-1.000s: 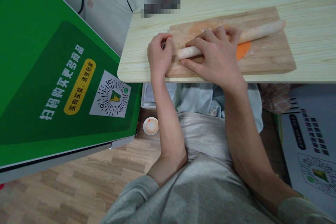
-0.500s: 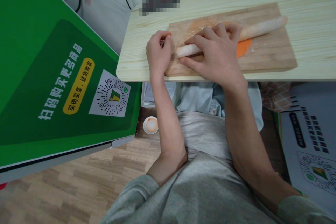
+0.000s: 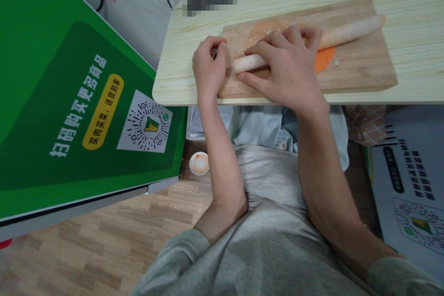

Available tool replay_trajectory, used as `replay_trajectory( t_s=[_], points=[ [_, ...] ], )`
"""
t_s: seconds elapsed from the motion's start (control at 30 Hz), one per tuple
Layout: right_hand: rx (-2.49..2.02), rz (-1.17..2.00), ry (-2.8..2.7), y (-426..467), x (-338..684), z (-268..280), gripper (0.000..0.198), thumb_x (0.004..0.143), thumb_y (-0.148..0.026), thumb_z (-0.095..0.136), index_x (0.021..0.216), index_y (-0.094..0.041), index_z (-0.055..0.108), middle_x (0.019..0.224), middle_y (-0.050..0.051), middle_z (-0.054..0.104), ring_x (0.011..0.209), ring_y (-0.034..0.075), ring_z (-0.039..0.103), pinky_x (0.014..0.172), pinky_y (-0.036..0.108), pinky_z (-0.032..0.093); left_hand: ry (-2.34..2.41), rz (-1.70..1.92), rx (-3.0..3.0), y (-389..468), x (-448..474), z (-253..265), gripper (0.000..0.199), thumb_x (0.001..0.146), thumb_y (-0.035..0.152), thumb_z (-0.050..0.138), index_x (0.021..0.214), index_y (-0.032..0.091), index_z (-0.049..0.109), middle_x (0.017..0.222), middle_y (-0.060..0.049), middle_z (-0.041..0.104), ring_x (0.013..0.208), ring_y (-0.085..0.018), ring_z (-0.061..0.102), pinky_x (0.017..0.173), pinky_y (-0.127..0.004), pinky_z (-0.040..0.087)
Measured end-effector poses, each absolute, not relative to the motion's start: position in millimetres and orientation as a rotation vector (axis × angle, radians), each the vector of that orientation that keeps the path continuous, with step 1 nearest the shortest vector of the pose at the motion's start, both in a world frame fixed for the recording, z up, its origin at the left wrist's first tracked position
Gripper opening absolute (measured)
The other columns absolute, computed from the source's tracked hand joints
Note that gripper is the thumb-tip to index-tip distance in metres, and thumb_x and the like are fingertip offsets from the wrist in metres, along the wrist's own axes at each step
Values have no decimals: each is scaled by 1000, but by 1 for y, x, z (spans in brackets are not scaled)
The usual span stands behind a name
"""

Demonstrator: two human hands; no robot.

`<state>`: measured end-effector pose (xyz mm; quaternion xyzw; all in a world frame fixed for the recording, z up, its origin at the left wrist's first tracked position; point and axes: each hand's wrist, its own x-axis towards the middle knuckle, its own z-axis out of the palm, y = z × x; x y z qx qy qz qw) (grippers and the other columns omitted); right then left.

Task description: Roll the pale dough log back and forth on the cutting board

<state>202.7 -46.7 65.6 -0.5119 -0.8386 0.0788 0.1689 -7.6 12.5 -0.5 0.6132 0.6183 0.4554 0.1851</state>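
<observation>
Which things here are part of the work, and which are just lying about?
Part of the work, it seems:
rolling pin, under the right hand
orange piece, on the board
board, left hand at its left end

Apparently just about:
white dish, below the table
checked cloth
green panel

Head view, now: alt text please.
The right hand rests over a pale rolling pin on a wooden board, a flat orange piece showing beside it; the left hand curls at the board's left end, a small shiny thing inside.
</observation>
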Motion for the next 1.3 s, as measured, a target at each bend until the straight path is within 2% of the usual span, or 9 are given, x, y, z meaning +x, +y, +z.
replay_trajectory(
  t_s=[0.27, 0.37, 0.57, 0.67, 0.8, 0.9, 1.0, 1.1, 1.3],
  points=[
    [-1483, 200, -2392, -47, 202, 65, 61, 104, -70, 35, 153, -51, 64, 144, 1, 74, 146, 50, 44, 113, 78, 27, 1704, 1292, 1771, 19, -15, -9, 8, 104, 36, 61, 100, 35, 68, 115, -2, 80, 121, -27, 69, 116, -50, 51],
    [-1463, 227, -2378, -46, 202, 65, 64, 102, -74, 30, 151, -51, 65, 143, 2, 74, 145, 49, 44, 111, 78, 27, 1686, 1298, 1768, 20, -16, -10, 12, 103, 46, 60, 99, 36, 67, 116, -3, 80, 123, -29, 68, 118, -53, 50],
    [-1404, 422, -2295, -44, 204, 64, 68, 92, -85, 38, 144, -54, 70, 120, 7, 81, 145, 56, 36, 104, 79, 17, 1648, 1335, 1768, 17, -15, -7, 14, 103, 52, 65, 95, 40, 66, 114, -7, 80, 135, -33, 67, 112, -55, 52],
    [-1390, 484, -2267, -44, 205, 64, 75, 87, -91, 37, 144, -54, 70, 123, 7, 81, 147, 56, 33, 103, 78, 17, 1642, 1343, 1758, 15, -13, -5, 24, 104, 59, 66, 98, 36, 67, 116, -8, 79, 138, -33, 66, 113, -54, 52],
    [-1426, 433, -2303, -44, 204, 64, 86, 89, -94, 25, 150, -49, 67, 137, 4, 78, 148, 53, 34, 109, 78, 14, 1730, 1302, 1762, 14, -10, -3, 9, 107, 36, 63, 102, 31, 68, 116, -5, 79, 122, -26, 70, 116, -45, 53],
    [-1475, 375, -2332, -44, 203, 64, 92, 91, -93, 12, 152, -49, 65, 144, 1, 75, 149, 51, 35, 112, 78, 13, 1763, 1293, 1781, 13, -9, -2, 14, 102, 22, 60, 99, 34, 66, 115, -4, 80, 118, -25, 71, 113, -45, 55],
    [-1475, 344, -2343, -45, 202, 64, 93, 91, -92, 10, 152, -50, 65, 145, 1, 75, 148, 53, 36, 112, 79, 16, 1741, 1308, 1792, 13, -9, -2, 15, 101, 22, 60, 98, 35, 65, 115, -4, 80, 117, -25, 71, 112, -46, 55],
    [-1473, 315, -2352, -46, 202, 65, 80, 95, -84, 22, 154, -50, 64, 145, 2, 75, 147, 53, 39, 114, 80, 17, 1728, 1322, 1777, 14, -10, -5, 12, 101, 23, 59, 100, 32, 67, 116, -6, 79, 118, -26, 71, 113, -47, 54],
    [-1426, 270, -2350, -47, 203, 64, 67, 100, -78, 33, 149, -48, 68, 144, 4, 74, 144, 52, 43, 115, 80, 22, 1714, 1265, 1755, 17, -13, -8, 11, 104, 42, 59, 103, 37, 69, 122, -3, 79, 131, -29, 67, 120, -52, 47]
  ],
)
